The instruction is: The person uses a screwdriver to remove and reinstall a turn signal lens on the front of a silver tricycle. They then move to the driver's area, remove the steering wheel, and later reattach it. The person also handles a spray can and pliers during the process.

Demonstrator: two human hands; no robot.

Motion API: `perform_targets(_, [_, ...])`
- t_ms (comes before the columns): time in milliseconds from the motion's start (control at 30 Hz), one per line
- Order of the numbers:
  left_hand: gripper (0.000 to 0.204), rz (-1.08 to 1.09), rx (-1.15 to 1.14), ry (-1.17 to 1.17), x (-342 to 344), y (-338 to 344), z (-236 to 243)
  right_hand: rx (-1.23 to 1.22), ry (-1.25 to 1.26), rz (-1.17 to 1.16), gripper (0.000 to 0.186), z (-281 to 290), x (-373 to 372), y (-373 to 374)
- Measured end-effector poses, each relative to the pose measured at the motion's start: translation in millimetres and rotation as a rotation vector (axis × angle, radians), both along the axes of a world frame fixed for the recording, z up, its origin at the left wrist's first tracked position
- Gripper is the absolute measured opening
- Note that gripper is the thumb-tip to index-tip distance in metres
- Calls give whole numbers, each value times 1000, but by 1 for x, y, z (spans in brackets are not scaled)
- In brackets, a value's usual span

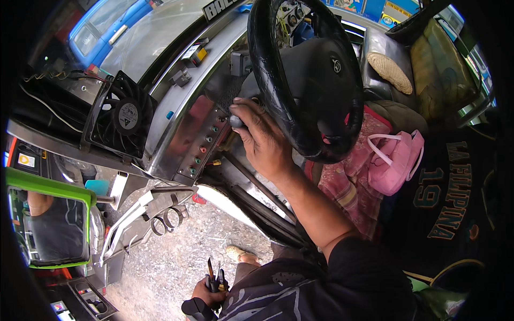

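Observation:
My right hand [263, 136] reaches up to the dashboard beside the steering wheel [262, 59]. Its thumb and fingers close around a small dark grey knob [235, 121], whose base is partly hidden. Just left of it runs a metal dash panel [184, 147] with a row of red and green switches. Low in the picture, my left hand [210, 293] is closed around a bundle of hand tools [214, 279]. Pointed shafts and dark handles stick up from it; their exact kinds are hard to make out. A black cylindrical object [197, 308] is beside this hand.
A black fan [127, 115] stands left of the switches. Below it are an opened metal door frame [155, 214] and a green-framed mirror [51, 219]. A pink bag [395, 160] lies on a patterned red cloth [350, 198] at right, near a black jersey [433, 192]. Gravel ground [176, 257] shows beneath.

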State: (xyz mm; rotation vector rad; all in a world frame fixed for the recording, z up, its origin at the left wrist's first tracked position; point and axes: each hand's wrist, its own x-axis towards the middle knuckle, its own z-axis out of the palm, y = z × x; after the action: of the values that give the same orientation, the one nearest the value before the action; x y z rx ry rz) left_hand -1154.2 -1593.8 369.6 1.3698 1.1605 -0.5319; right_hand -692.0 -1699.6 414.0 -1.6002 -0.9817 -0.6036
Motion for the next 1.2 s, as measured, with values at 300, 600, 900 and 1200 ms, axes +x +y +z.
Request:
perform_targets(300, [45,-106,83,122,11,6,3,1,117,-30,55,-40,-29,-14])
perform_targets(600, [44,-129,174,251,8,3,16,-654,243,-273,45,-119,116,-92])
perform_targets(900, [33,-202,362,349,24,-17,10,-962,460,-521,43,-117,269,-105])
perform_targets(1200, [29,-5,243,308,42,-15,-6,-1019,502,-506,41,-136,307,-112])
